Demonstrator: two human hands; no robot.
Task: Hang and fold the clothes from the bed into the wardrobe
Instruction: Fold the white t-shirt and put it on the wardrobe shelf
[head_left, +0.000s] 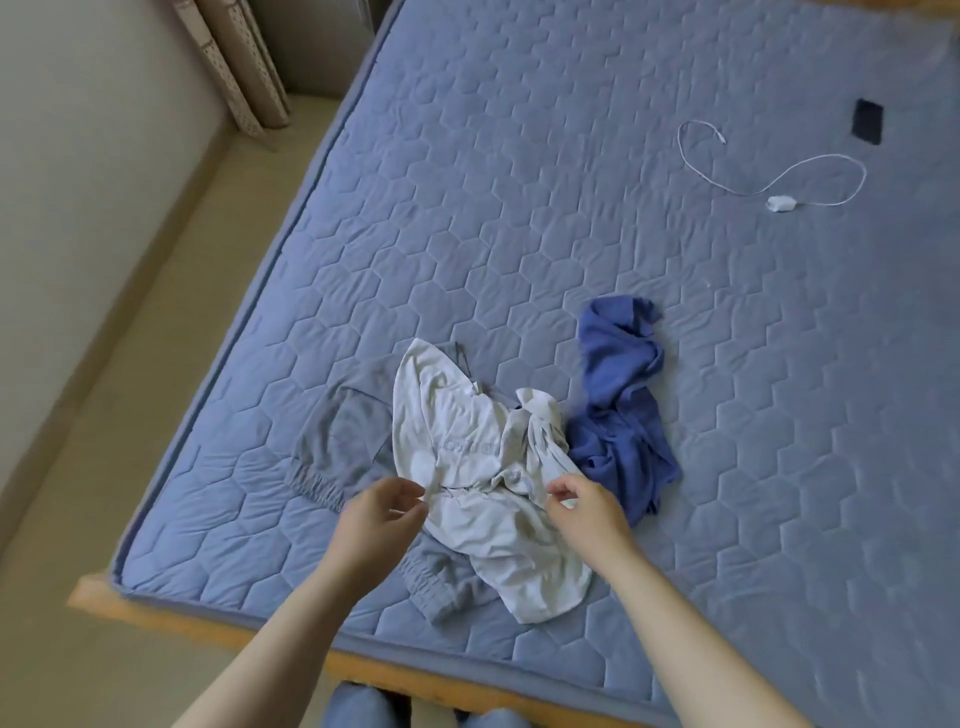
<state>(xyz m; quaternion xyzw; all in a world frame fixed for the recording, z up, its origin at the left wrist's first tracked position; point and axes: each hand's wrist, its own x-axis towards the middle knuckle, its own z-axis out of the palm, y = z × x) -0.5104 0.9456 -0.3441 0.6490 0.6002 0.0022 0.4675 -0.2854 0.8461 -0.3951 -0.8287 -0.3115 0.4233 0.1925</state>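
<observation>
White shirt (467, 447) crumpled on the bed (571, 182); grey shorts (337, 447) beneath it, blue garment (618, 410) just right. My left hand (382, 512) at its hem, grip narrow, not closed; right hand (587, 506) pinches a fold, likely to lift and spread it.

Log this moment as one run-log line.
left hand: at edge of white garment, grip unclear | right hand: pinches it | grey shorts: underneath | blue garment: crumpled beside

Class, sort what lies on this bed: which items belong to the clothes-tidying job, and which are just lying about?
Part of the job:
white top
blue garment
grey garment

Just lying about:
white charging cable and plug
dark flat object
</observation>
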